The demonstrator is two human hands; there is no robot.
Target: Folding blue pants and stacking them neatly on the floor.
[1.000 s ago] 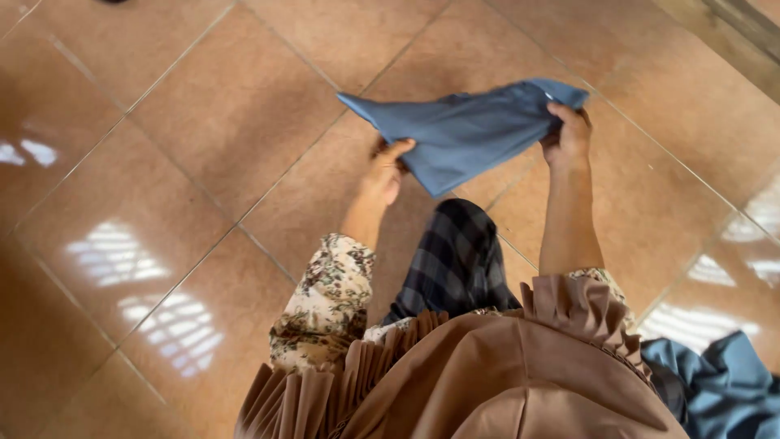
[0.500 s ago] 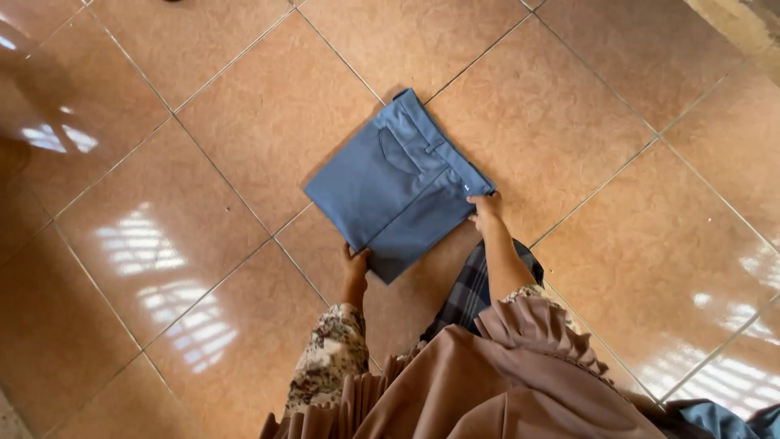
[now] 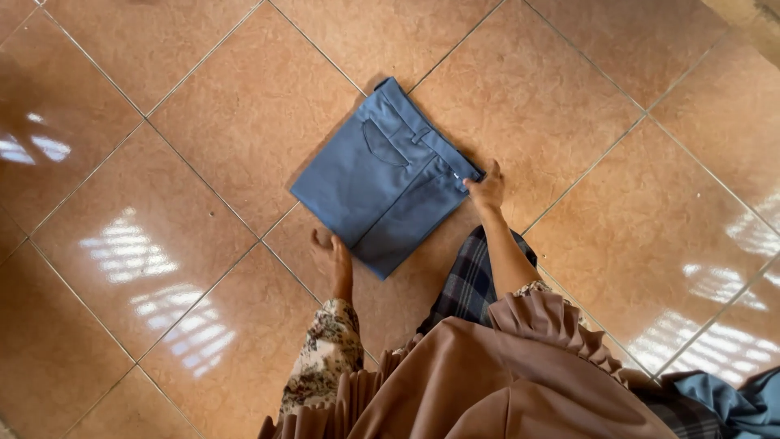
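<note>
Head view: folded blue trousers (image 3: 386, 179) lie flat on the tiled floor (image 3: 203, 122), left hand (image 3: 331, 254) flat at the near corner, fingers together, right hand (image 3: 487, 189) pressing the waistband edge; cloth looks soft, light, best gripped at folded edges.

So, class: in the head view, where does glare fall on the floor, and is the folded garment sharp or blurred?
Head view: bright window-like glare patches sit on the glossy tiled floor at left and lower right; the folded blue trousers are sharp and evenly lit, with a thin shadow along their edge; left hand and right hand are both in focus.
</note>
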